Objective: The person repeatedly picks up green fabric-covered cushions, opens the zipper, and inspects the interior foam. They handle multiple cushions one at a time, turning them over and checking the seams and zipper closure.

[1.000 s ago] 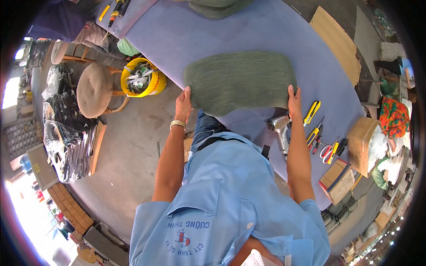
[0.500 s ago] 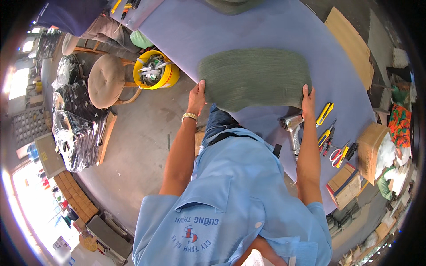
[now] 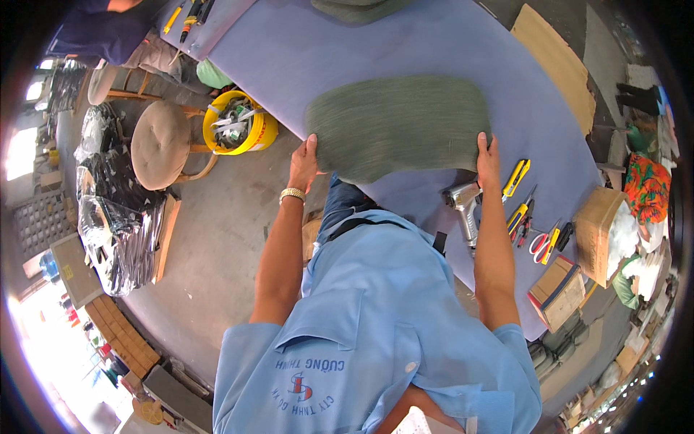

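Note:
Between my hands is a dark green upholstered panel [image 3: 397, 126], wide and curved along its edges, over the blue-grey table [image 3: 289, 58]. My left hand [image 3: 303, 163] grips its left edge, thumb on top and fingers under it. At the right edge my right hand [image 3: 488, 160] grips it the same way. A metal staple gun [image 3: 465, 210] lies beside my right forearm. Farther right are a yellow utility knife [image 3: 516, 178], another yellow-handled tool [image 3: 517, 217], and red-handled scissors [image 3: 539, 247] beside a yellow and black cutter [image 3: 551, 246].
Left of the table stand a yellow bucket [image 3: 264, 130] of scraps and a round cushioned stool [image 3: 160, 145]. A cardboard box [image 3: 600, 235] and a smaller box [image 3: 557, 293] sit at the right. More green upholstered pieces [image 3: 361, 9] lie at the far edge. A person [image 3: 94, 32] is at the far left.
The view has shifted a little, so most things appear slightly farther left. Both hands keep their hold on the panel, which stays in nearly the same position over the table.

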Motion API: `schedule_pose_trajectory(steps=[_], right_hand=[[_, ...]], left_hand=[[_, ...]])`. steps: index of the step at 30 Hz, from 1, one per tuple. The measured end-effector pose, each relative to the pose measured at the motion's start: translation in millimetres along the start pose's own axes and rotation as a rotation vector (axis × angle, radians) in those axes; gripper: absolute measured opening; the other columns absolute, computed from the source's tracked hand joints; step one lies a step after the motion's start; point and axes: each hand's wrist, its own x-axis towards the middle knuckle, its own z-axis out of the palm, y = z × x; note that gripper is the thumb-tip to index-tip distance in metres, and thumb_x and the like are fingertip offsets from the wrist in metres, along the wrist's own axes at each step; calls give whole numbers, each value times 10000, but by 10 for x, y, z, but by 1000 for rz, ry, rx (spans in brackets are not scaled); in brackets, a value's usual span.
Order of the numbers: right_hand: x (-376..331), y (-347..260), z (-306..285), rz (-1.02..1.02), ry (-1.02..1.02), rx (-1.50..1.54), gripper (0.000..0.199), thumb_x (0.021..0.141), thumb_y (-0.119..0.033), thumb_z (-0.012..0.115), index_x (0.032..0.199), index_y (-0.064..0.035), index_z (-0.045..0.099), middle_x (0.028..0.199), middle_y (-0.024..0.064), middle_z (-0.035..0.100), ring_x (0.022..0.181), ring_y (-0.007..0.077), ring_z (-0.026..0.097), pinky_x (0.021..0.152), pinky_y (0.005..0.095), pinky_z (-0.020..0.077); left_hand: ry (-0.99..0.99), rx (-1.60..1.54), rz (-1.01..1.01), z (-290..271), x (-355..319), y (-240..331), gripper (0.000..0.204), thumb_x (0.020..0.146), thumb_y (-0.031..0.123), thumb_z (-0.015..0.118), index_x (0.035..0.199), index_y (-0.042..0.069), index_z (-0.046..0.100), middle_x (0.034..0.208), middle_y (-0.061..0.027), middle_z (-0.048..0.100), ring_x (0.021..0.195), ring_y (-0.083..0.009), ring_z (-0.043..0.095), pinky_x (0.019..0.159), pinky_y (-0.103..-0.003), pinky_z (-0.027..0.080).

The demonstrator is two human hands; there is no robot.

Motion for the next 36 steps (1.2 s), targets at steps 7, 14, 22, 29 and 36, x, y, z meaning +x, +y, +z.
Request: schedule_pose_trajectory(steps=[7, 14, 22, 29, 36], right_hand=[[109, -176, -84, 108, 19, 91, 750, 999, -592, 552, 1502, -43, 466, 1532, 158, 479, 1403, 310, 439, 1165, 437, 328], [417, -808, -561, -11, -45, 62, 723, 1003, -526, 579, 1523, -40, 453, 1213, 131, 681, 1075, 218, 647, 937, 366, 507], [391, -1459, -135, -260, -67, -107, 748, 1001, -474, 634, 1576, -71, 375, 1118, 115, 708, 1041, 212, 682, 887, 342, 533], [383, -1527, -109, -292, -130, 26, 565, 1039, -416, 599, 1513, -136, 471, 1156, 107, 706, 1015, 191, 690, 851, 340, 553], [380, -1479, -221, -304, 25, -39, 427, 1028, -335, 594, 1389, -107, 597, 1275, 120, 685, 983, 209, 707, 885, 349, 541]], left_hand=[[-81, 27, 110, 3, -309, 876, 743, 1050, 482, 491, 1624, 94, 223, 1460, -242, 503, 986, -326, 713, 638, -393, 660], [-250, -249, -22, -134, -436, 1454, 617, 1065, 462, 463, 1573, 123, 372, 917, -155, 688, 536, -171, 638, 451, -268, 506], [-177, -449, 22, -145, -348, 1284, 676, 1037, 612, 452, 1538, 161, 424, 838, -122, 705, 748, -206, 712, 664, -324, 578], [-118, -314, 25, -201, -364, 1079, 638, 1036, 649, 400, 1509, 229, 482, 1028, -102, 743, 937, -185, 708, 809, -340, 553], [-92, -251, 49, -202, -287, 1076, 658, 1052, 658, 343, 1547, 233, 428, 973, -107, 757, 926, -170, 725, 758, -313, 550]])
